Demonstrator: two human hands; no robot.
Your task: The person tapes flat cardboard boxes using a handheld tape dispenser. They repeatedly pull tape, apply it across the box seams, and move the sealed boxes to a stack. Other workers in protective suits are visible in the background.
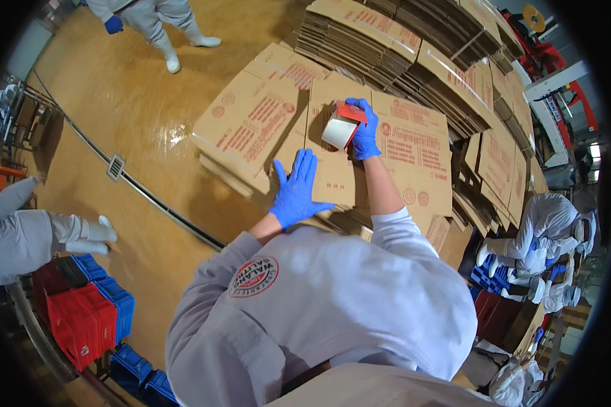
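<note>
My right hand (364, 136), in a blue glove, is closed around a red tape dispenser (341, 127) with a pale roll, held over a folded brown cardboard box (335, 178). To its lower left, my left hand (294, 190), also gloved in blue, lies flat on the cardboard with fingers stretched out. More printed flattened cartons (248, 122) lie on either side of this one, piled in layers.
Tall cardboard stacks (360, 30) stand behind. A person in white (156, 27) is at the top left, another (20, 237) at the left; several workers (543, 234) are at the right. Red (81, 322) and blue crates (132, 366) sit lower left. A drain channel (153, 197) crosses the floor.
</note>
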